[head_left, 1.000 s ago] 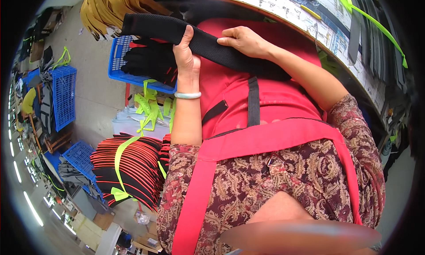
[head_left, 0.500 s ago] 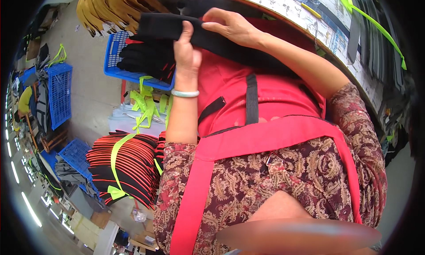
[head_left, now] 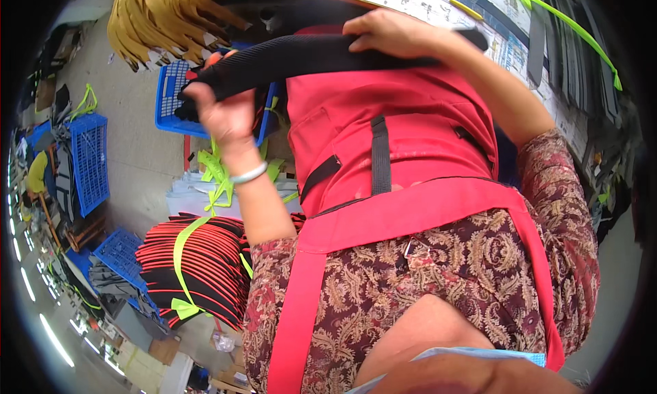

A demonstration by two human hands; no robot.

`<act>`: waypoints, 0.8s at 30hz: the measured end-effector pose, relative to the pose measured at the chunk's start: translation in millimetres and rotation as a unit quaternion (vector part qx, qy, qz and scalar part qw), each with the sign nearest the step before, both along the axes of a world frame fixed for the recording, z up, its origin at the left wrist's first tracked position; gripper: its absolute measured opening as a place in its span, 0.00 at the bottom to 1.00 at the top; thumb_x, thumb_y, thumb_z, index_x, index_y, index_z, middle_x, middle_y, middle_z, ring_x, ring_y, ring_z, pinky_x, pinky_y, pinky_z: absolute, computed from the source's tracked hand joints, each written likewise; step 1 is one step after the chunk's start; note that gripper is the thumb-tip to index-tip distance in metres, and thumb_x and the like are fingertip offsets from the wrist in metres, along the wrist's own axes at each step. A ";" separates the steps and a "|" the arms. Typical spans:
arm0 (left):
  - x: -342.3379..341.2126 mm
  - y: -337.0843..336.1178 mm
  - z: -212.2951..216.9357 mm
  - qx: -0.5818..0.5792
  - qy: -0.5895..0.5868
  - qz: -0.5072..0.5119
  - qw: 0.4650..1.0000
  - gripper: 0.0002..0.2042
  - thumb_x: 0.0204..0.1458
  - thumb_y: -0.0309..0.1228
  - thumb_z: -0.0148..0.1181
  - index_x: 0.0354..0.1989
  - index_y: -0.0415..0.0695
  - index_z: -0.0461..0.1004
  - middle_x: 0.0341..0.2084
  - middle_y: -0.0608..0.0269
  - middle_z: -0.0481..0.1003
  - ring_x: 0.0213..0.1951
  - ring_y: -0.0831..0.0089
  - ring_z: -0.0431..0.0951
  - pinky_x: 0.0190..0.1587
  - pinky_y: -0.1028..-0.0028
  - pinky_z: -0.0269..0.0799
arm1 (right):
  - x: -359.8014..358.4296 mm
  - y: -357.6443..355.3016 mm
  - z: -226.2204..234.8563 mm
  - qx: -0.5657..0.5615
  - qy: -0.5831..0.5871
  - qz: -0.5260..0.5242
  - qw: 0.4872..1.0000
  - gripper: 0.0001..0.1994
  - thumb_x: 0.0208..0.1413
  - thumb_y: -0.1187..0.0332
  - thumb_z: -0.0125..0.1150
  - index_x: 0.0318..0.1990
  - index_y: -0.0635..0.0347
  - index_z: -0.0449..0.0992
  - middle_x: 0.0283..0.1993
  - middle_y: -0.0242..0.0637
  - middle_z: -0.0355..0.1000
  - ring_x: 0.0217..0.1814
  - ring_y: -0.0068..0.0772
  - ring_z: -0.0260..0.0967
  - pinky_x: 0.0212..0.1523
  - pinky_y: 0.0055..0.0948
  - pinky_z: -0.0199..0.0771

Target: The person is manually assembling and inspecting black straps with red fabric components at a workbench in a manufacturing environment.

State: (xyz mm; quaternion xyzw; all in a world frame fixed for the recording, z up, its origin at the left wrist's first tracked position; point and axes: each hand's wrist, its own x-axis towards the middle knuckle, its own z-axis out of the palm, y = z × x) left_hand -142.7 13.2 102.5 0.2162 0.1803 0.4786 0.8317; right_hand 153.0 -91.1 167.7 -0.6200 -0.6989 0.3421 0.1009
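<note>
A long, gently curved black fabric strip (head_left: pixel 294 56) with a ribbed surface is stretched across the front of my red apron (head_left: pixel 390 103). My left hand (head_left: pixel 229 117) has its thumb below and fingers behind the strip's left end, gripping it over a blue crate; a white bangle circles that wrist. My right hand (head_left: pixel 397 34) pinches the strip further along, its fingers on the upper edge. Beyond the right wrist the strip's rounded far end sticks out past my forearm. Part of the strip is hidden behind that hand.
Black pieces lie in the blue crate (head_left: pixel 164 106). Yellow-brown strips (head_left: pixel 154 21) hang above it. A tied stack of black, red-edged pieces (head_left: pixel 191 271) stands at left. The worktable (head_left: pixel 410 7) carries a yellow pen (head_left: pixel 467 9) and a bundle of dark strips (head_left: pixel 571 58).
The black strip has been drawn out lengthwise and its far end now shows at the right. My left hand moved left to its end; my right hand shifted slightly right.
</note>
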 end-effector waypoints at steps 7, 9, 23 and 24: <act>48.4 -41.7 36.7 0.296 0.477 -0.324 0.762 0.20 0.50 0.25 0.64 0.53 0.40 0.73 0.40 0.65 0.77 0.40 0.80 0.75 0.44 0.78 0.71 | 10.7 45.1 17.4 -0.001 0.125 0.070 0.990 0.09 0.51 0.67 0.60 0.38 0.58 0.78 0.32 0.45 0.74 0.37 0.50 0.72 0.41 0.43 0.70; 54.2 -43.0 21.8 0.231 0.463 -0.303 0.800 0.16 0.50 0.27 0.65 0.47 0.37 0.75 0.33 0.65 0.78 0.33 0.79 0.76 0.39 0.77 0.73 | -10.7 60.3 16.9 0.201 0.154 0.081 0.964 0.09 0.51 0.67 0.60 0.39 0.57 0.77 0.37 0.43 0.72 0.41 0.48 0.70 0.44 0.40 0.70; 57.1 -37.4 -21.9 -0.053 0.209 0.139 0.967 0.06 0.50 0.23 0.66 0.36 0.38 0.77 0.31 0.63 0.78 0.30 0.75 0.78 0.37 0.75 0.76 | -86.3 1.8 -55.5 -0.076 0.323 -0.125 0.935 0.19 0.59 0.55 0.59 0.40 0.68 0.75 0.26 0.32 0.71 0.29 0.19 0.65 0.32 0.25 0.67; 59.0 -39.8 -22.0 -0.063 0.219 0.150 0.962 0.07 0.49 0.23 0.66 0.36 0.39 0.77 0.31 0.65 0.77 0.31 0.77 0.77 0.37 0.76 0.75 | -86.9 2.5 -51.8 -0.055 0.343 -0.133 0.928 0.18 0.59 0.56 0.60 0.40 0.67 0.75 0.26 0.27 0.68 0.28 0.15 0.61 0.30 0.24 0.65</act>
